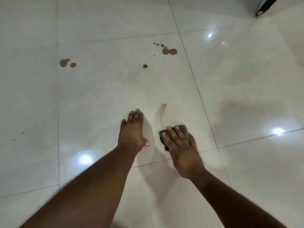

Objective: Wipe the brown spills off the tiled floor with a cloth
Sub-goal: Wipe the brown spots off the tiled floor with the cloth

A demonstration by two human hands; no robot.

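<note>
My right hand [180,146] presses flat with straight fingers on a dark folded cloth [183,129] on the glossy white tiled floor [98,96]. A faint curved brown smear [161,115] trails up from the cloth. My left hand [132,131] rests flat on the bare tile just left of it, fingers straight. Brown spills lie farther away: a cluster of drops [168,51] at upper centre-right, a single drop [145,66] below it, and two blotches [65,63] at upper left on a tile seam.
Two tiny dark specks [18,136] dot the tile at left. A dark furniture foot [260,12] with a grey body stands at the top right corner. Ceiling lights glare off the tiles near my arms.
</note>
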